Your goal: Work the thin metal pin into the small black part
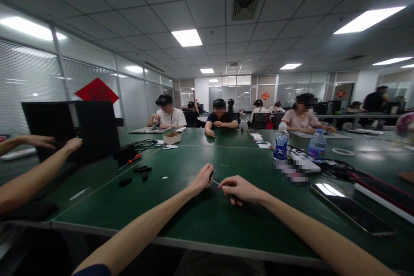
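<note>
Over the green tabletop (194,220), near its front edge, the left hand (201,180) and right hand (241,189) pinch a thin pale wire (215,183), fingers narrow. By the right edge lies a black smartphone (351,209); farther stands a blue-labelled water bottle (281,142), its writing unreadable.
</note>
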A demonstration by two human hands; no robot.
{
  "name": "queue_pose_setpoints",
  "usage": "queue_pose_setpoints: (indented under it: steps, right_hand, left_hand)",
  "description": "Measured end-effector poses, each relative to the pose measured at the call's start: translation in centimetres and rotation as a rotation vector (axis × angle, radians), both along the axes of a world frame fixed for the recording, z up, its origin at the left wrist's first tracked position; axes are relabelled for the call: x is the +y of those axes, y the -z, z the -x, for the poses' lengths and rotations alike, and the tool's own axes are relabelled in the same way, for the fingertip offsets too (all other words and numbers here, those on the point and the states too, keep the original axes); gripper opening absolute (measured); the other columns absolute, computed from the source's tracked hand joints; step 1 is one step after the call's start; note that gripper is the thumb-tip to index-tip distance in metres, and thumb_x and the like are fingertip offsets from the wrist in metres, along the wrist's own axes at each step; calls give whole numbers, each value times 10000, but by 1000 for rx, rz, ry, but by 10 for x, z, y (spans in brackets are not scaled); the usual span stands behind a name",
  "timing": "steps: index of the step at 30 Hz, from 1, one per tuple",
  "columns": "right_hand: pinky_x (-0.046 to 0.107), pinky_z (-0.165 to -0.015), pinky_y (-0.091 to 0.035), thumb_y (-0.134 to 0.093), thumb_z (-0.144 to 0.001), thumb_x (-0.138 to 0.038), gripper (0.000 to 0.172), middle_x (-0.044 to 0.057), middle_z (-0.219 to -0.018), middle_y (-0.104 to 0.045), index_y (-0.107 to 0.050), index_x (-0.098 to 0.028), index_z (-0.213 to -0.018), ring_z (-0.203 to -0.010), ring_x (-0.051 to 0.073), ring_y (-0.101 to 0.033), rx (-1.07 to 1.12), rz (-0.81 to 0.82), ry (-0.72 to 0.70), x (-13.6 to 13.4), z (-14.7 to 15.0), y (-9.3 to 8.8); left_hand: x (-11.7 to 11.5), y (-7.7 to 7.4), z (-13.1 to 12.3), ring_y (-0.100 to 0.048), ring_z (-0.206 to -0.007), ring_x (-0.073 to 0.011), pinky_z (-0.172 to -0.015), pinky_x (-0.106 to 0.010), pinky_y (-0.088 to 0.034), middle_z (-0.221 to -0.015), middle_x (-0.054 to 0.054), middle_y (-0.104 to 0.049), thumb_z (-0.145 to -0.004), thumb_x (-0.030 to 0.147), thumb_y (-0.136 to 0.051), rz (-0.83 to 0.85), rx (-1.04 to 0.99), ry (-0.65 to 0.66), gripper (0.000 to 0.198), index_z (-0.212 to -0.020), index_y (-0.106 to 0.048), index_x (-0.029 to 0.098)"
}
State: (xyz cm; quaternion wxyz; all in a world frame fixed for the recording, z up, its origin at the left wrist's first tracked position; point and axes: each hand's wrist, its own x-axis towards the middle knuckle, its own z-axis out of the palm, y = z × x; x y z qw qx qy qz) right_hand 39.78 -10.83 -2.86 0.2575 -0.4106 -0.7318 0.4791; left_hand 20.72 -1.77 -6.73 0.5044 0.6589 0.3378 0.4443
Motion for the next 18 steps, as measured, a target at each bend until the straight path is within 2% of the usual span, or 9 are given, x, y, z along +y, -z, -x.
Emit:
queue_pose_setpoints:
  steps: [3,10,18]
  right_hand:
    - [136,-352,-323,-564,-822,-427,338,25,-897,-537,-563,-190,-1063,-502,51,-520,81,111,-14,-2,0,-2]
    - [120,-330,-212,-595,-820,-378,307,-19,-805,-534,-501,-228,-1071,-391,0,-319,201,319,-13,1,0,4]
    - [122,-326,-189,-550,-854,-364,222,-47,-727,-449,-527,-212,-1014,-385,1,-272,226,354,-13,-5,7,2]
  left_hand:
    - [-2,-1,-1,-316,-415,-75,-370,-182,-217,-572,47,-388,-829,582,-377,26,-3,-6,382,-789,-420,204]
    - [-3,-1,-2,-290,-399,-70,-358,-176,-176,-570,49,-388,-822,571,-391,53,-52,12,364,-804,-418,209]
    - [-1,3,-3,-272,-395,-71,-355,-177,-190,-547,56,-360,-826,532,-418,80,-132,-18,330,-775,-406,207]
